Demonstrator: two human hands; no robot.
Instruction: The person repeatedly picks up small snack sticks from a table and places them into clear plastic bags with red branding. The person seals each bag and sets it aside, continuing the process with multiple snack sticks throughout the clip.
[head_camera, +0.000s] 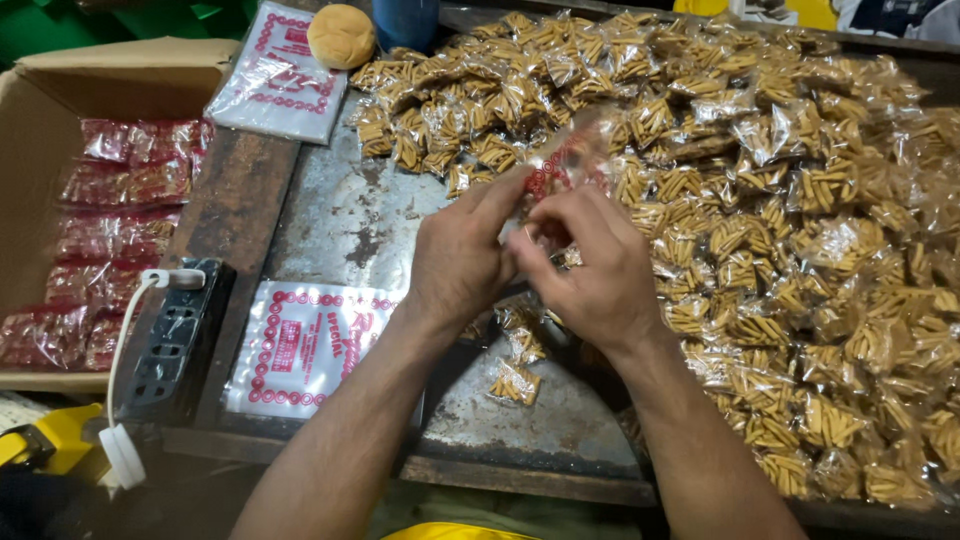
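Both hands meet above the middle of the worn metal table (345, 215): the left hand (462, 258) and the right hand (590, 265) pinch a clear plastic bag with red print (560, 165) between curled fingers, its top blurred and its contents hard to make out. Just below the hands lie a few small clear packets of yellow stick snacks (515, 382). To the right, a big heap of the same crinkly packets (780, 210) covers the table and runs off the edge of the view. At the left, an open cardboard box (40, 110) holds rows of filled red-printed bags (115, 230). Flat empty printed bags lie in two spots, one stack near the front (305, 345), another at the back (270, 80) beside a round tan bun-shaped object (341, 36). A dark power strip (170, 335) with a white cable sits by the box.
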